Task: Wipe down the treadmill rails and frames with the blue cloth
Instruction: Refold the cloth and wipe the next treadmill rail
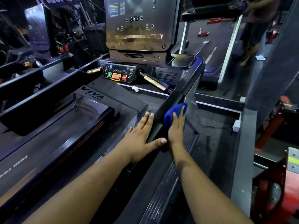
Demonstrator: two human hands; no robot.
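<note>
The treadmill's black right handrail [175, 96] runs from the console down toward me. My left hand [142, 136] lies flat against its inner side, fingers straight, thumb hooked over the rail's top edge. My right hand [177, 128] presses the blue cloth [175, 110] against the rail's outer side with straight fingers. The cloth bunches above and under that hand. The running belt [53, 139] and the black motor cover marked VIVA FITNESS [95, 94] lie to the left.
The console screen [139, 23] and the button panel [119, 75] stand ahead, with a metal grip bar [155, 82] sticking out. Another treadmill [215, 50] stands at the far right. Red frames [278, 175] crowd the right edge. A white plug box [236, 126] sits on the floor.
</note>
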